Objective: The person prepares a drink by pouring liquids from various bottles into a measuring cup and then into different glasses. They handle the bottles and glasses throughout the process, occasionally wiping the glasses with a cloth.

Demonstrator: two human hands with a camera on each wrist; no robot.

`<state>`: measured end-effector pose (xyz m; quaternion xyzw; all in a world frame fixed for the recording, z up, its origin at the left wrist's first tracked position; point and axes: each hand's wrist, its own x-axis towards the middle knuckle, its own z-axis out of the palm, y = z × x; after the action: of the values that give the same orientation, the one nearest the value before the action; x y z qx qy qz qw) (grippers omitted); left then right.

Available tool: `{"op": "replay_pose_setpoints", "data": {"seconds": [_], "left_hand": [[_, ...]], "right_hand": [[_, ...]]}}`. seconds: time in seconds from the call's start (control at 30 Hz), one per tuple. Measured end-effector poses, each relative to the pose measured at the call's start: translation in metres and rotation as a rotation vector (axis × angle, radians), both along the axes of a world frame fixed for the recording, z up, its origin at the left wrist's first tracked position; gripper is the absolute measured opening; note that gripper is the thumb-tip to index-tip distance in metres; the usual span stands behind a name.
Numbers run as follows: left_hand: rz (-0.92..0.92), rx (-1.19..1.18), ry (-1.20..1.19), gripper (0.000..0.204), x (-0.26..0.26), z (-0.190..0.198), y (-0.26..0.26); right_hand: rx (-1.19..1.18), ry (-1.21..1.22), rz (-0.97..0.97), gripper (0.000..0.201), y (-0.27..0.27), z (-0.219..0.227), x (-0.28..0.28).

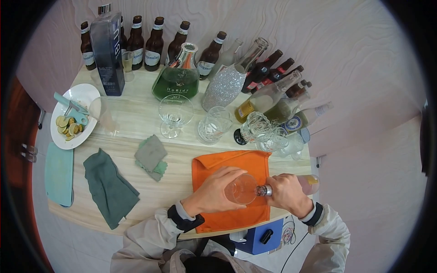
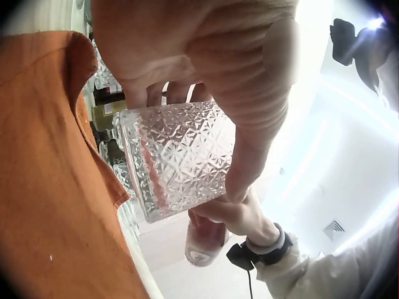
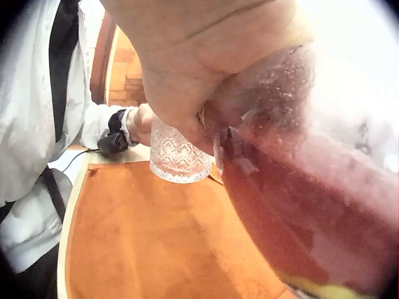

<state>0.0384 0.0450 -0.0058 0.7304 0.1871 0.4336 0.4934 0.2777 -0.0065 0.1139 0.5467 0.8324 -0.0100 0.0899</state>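
Observation:
My left hand point(image 1: 211, 189) holds a clear tumbler point(image 1: 240, 189) over an orange cloth point(image 1: 218, 220) in the head view. Its diamond pattern shows in the left wrist view, where the tumbler point(image 2: 181, 156) sits between thumb and fingers with a reddish band near its base. My right hand point(image 1: 289, 193) grips a bottle point(image 1: 309, 184) by the neck, tipped on its side. The bottle's mouth meets the tumbler's rim in the head view. Pinkish-red liquid fills much of the bottle point(image 3: 299, 199) in the right wrist view.
Stemmed glasses point(image 1: 175, 113) and a green decanter point(image 1: 177, 82) stand behind the cloth. Several bottles point(image 1: 154, 48) line the back edge. Leftward lie a grey cloth point(image 1: 151, 154), a dark green cloth point(image 1: 109, 186), a plate of lime slices point(image 1: 61, 141) and a teal board point(image 1: 59, 177).

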Motion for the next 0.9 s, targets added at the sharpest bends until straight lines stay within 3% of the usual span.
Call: {"op": "replay_pose_setpoints", "data": {"seconds": [0.9], "left_hand": [[-0.001,-0.050,-0.045,0.089,-0.0037,0.0039,0.0026]], "right_hand": [[0.025,0.095,-0.069,0.019,-0.0003,-0.0047,-0.0015]]}}
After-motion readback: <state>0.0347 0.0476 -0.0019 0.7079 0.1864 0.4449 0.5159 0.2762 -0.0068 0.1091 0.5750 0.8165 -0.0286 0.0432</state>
